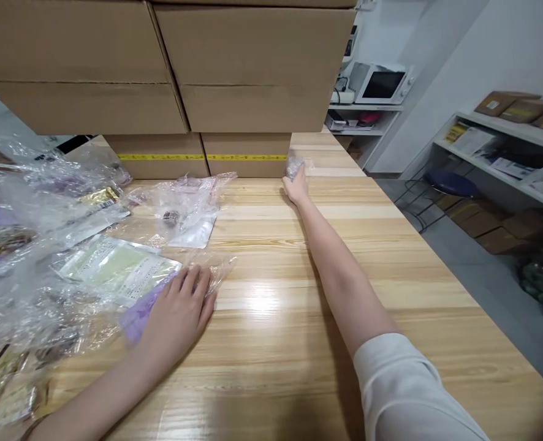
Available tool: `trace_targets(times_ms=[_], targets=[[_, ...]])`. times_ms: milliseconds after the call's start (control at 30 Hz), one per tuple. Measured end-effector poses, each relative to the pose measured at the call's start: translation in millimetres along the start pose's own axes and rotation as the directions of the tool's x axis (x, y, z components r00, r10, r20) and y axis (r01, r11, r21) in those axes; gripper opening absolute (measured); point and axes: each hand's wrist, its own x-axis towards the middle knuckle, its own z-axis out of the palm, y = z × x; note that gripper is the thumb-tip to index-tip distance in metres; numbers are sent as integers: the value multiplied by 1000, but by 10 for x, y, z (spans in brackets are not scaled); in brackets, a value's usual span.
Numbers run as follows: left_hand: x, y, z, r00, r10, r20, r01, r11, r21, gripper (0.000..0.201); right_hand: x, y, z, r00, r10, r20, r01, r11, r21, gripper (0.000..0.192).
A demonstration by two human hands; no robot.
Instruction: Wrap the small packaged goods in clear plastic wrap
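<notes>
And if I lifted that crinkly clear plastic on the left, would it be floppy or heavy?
The clear plastic would probably flop, since it's all creases and folds. It looks thin and see-through, so it's likely light, though the pale green packet among it might come along. Its shiny surface could be slippery.

No legible text, even on green pouch

A person's right hand gripped crumpled clear plastic on the far side of a wooden table, just beside stacked cardboard boxes, as the left hand rested palm-down on purple-and-clear packaging near a pale green packet. Plastic bags crowded the left side; a white microwave stood far right.
</notes>
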Motion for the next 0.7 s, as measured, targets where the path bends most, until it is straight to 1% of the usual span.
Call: trace_targets(times_ms=[67,133,200,267,333,400,433,467,500,533,600,633,667,700], targets=[[-11,-4,26,1000,5,3,-5,1000,-7,48,3,-59,50,996,-74,43,73,997,12,90],[-33,9,26,1000,3,15,-3,1000,-14,48,-107,-41,53,988,-141,71,141,990,6,93],[-61,61,6,1000,13,26,-12,1000,-20,46,-327,29,17,977,-191,96,191,982,18,90],[-91,166,-19,998,54,23,-53,998,-36,44,-654,120,-57,956,-262,130,258,965,46,88],[-117,314,-44,991,131,14,-130,989,-74,43,-1069,208,-177,909,-372,186,361,928,95,86],[-132,485,-70,974,225,17,-220,966,-136,42,-1527,274,-344,830,-499,248,464,866,189,81],[-133,572,-84,964,264,22,-257,951,-174,42,-1749,295,-442,789,-547,279,486,834,261,77],[-130,657,-99,954,298,25,-286,934,-216,42,-1952,306,-544,752,-580,315,476,807,350,72],[-121,739,-114,946,324,27,-307,916,-260,43,-2129,308,-647,737,-585,340,423,790,444,68],[-110,820,-128,937,350,23,-326,894,-306,43,-2272,303,-745,759,-546,354,326,790,519,66],[-77,974,-149,906,423,2,-387,832,-397,43,-2454,278,-903,812,-418,407,94,783,615,67],[-59,1049,-157,877,480,-18,-438,784,-441,43,-2500,262,-954,825,-347,447,-12,778,628,72],[-41,1122,-163,839,542,-44,-494,725,-481,43,-2523,243,-986,822,-294,487,-90,777,623,79],[-24,1192,-171,794,604,-71,-548,660,-514,43,-2532,222,-999,813,-262,519,-134,784,606,88]])
